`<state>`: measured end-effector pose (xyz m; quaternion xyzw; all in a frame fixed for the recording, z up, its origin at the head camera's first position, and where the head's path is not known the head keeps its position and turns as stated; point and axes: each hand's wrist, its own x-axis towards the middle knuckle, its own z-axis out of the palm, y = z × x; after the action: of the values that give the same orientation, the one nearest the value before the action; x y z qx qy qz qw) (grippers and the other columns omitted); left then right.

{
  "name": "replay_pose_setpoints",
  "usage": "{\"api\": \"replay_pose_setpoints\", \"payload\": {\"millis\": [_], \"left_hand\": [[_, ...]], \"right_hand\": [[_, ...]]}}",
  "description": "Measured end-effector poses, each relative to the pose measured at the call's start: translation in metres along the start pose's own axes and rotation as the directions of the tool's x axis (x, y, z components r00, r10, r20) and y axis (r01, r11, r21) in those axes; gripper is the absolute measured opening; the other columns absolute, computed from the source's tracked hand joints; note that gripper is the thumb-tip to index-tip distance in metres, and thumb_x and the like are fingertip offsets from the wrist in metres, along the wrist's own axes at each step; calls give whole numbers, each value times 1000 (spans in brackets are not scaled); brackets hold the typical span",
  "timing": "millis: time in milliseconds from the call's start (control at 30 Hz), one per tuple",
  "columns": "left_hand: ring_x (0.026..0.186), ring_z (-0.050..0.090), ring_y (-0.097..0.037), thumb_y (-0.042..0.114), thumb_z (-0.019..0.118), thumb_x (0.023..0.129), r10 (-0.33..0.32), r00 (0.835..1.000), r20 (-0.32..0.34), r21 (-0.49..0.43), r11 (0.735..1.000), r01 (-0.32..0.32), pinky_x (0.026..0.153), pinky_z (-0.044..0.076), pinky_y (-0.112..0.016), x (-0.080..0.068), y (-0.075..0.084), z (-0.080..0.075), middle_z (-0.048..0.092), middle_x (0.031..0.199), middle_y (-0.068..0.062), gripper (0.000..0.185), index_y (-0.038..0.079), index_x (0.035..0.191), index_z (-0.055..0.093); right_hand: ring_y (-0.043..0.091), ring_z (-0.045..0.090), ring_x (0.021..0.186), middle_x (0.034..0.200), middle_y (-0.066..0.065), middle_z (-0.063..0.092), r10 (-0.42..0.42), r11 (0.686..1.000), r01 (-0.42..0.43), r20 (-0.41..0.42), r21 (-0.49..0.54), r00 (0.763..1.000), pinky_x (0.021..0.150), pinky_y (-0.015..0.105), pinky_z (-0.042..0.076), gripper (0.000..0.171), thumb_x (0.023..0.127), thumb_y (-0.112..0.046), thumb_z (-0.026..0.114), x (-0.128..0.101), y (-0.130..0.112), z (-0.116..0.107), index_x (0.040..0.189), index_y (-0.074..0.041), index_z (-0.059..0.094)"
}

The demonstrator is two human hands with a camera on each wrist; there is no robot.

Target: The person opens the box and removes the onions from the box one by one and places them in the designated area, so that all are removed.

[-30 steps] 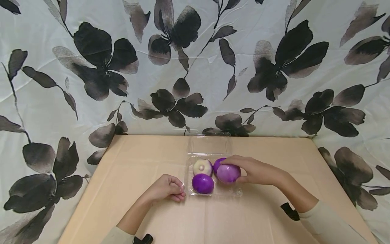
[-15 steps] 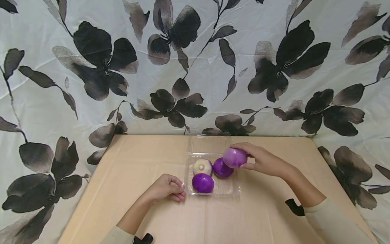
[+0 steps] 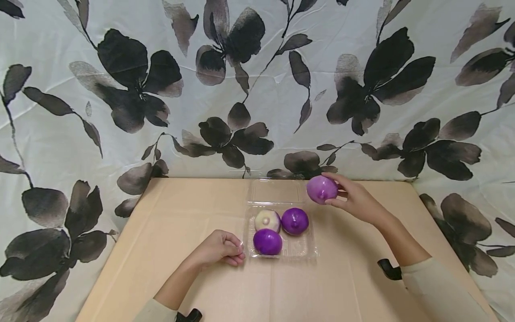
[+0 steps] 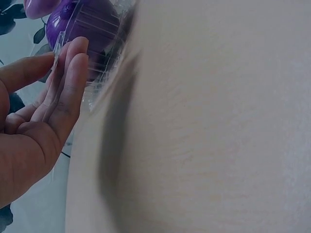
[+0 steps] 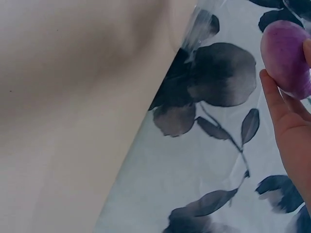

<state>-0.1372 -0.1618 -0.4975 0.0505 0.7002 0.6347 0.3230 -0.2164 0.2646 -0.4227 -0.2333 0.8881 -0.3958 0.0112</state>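
The right hand (image 3: 354, 201) gripped a pale purple round onion (image 3: 321, 189), held above the beige counter (image 3: 193, 210) just beyond the clear plastic clamshell tray (image 3: 302, 249). The left hand (image 3: 219, 248) rested loosely curled on the counter, fingertips touching the tray's left edge. Three onions sat inside: a whitish one (image 3: 267, 220), and two deep purple ones (image 3: 295, 221).

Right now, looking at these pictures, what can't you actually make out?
- Head view: the onion in the right hand is partly covered by the fingers, so the grip's far side is hidden.
- Head view: whether the left hand touches the clear tray; the curled fingers hide the contact.
- Left wrist view: the tray's contents are blurred and cut off by the top edge.
- Right wrist view: the onion is cut off by the right edge.
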Motion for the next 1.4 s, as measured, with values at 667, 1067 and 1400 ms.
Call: {"api": "replay_pose_setpoints", "payload": {"millis": [667,1067,1400], "left_hand": [[80,78,-28,-1,67,95,3,1000,2,6,1000,-3,74,69,-39,-2,-1,0,76,90,-21,13,-12,102,64],[81,78,-30,-2,67,95,3,1000,6,6,1000,-3,75,69,-41,-4,0,-1,76,89,-21,14,-13,103,64],[81,78,-30,0,68,95,4,1000,8,19,1000,-4,75,69,-42,-6,0,-3,76,90,-22,14,-12,102,64]], "right_hand": [[51,61,120,145,30,49,127,987,-107,-174,123,977,88,0,49,75,93,-7,76,4,53,-6,155,1,36],[52,62,116,142,37,52,231,972,-218,-184,86,955,86,12,55,71,96,-15,75,11,84,5,153,4,37],[53,51,133,147,38,48,391,920,-379,-150,100,908,111,60,49,72,100,-29,71,20,91,15,155,1,36]]}}
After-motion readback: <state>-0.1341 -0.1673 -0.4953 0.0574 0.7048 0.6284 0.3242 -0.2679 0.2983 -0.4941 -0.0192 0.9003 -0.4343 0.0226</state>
